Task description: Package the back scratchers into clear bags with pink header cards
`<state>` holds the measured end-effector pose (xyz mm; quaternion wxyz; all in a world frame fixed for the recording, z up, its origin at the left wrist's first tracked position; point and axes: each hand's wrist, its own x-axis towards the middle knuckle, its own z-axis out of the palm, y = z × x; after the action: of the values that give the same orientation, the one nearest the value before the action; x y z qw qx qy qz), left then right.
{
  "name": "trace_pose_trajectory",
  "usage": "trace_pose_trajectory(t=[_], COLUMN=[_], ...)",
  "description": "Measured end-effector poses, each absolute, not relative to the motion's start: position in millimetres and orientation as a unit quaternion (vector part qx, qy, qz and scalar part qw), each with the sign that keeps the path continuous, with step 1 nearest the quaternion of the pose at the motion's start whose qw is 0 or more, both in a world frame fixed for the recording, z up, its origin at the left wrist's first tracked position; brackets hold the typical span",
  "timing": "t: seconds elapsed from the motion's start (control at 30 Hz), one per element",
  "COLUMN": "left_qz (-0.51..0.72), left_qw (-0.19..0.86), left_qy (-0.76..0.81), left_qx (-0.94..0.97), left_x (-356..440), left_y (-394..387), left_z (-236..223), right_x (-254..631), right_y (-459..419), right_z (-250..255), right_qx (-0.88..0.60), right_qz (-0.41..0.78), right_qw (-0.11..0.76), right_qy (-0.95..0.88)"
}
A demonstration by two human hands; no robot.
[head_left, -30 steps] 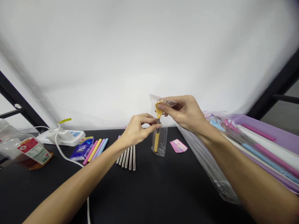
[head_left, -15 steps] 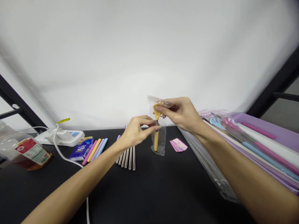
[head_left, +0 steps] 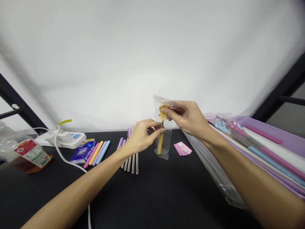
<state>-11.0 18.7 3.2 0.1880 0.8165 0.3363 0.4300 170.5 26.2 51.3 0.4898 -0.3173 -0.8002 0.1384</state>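
Note:
A yellow back scratcher (head_left: 160,144), with a small hand-shaped head and a metal neck, stands nearly upright, tilted slightly right. Around it is a clear plastic bag (head_left: 166,143) whose top edge sticks up past the head. My right hand (head_left: 188,116) is closed on the scratcher's head and the bag's upper part. Lower down, my left hand (head_left: 144,135) pinches at the metal neck between thumb and fingers. Whether the left fingers press through the film cannot be made out. Pink printed cards (head_left: 182,149) lie to the right of the bag.
Metal rods (head_left: 133,163) and pastel handles (head_left: 98,153) lie left, beside a purple packet (head_left: 83,152). A white power strip (head_left: 71,140), its cable (head_left: 65,159) and a bottle (head_left: 26,152) are farther left. Bagged scratchers (head_left: 259,149) and a lilac bin (head_left: 281,135) fill the right side.
Both hands have shifted slightly to the right with the back scratcher and its bag. The scratcher leans a little more to the right. The grip of each hand looks unchanged.

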Motion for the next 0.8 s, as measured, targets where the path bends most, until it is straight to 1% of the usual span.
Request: trace_pose_trajectory(t=[0.1, 0.27, 0.37, 0.47, 0.6, 0.67, 0.73, 0.8], left_qz=[0.422, 0.301, 0.266, 0.242, 0.133, 0.106, 0.116, 0.156], left_qw=[0.244, 0.407, 0.462, 0.483, 0.505, 0.506, 0.483, 0.451], left_qy=[0.332, 0.289, 0.289, 0.284, 0.253, 0.224, 0.211, 0.227], left_qx=[0.807, 0.813, 0.795, 0.792, 0.814, 0.826, 0.842, 0.849], left_x=[-12, -25, -31, -34, -38, -39, -37, -32], left_y=[18, 17, 17, 16, 14, 14, 13, 13], left_z=[4, 8, 11, 16, 24, 26, 24, 21], right_x=[170, 176, 185, 192, 198, 201, 202, 202], right_y=[28, 49, 61, 66, 68, 69, 70, 70], right_z=[52, 44, 35, 30, 27, 25, 23, 21], right_qx=[-0.321, -0.351, -0.395, -0.423, -0.435, -0.437, -0.44, -0.441], right_qz=[0.145, 0.243, 0.298, 0.359, 0.403, 0.415, 0.425, 0.434], right_qw=[0.518, 0.634, 0.661, 0.664, 0.659, 0.652, 0.646, 0.641], right_qy=[-0.78, -0.644, -0.564, -0.502, -0.463, -0.459, -0.457, -0.454])
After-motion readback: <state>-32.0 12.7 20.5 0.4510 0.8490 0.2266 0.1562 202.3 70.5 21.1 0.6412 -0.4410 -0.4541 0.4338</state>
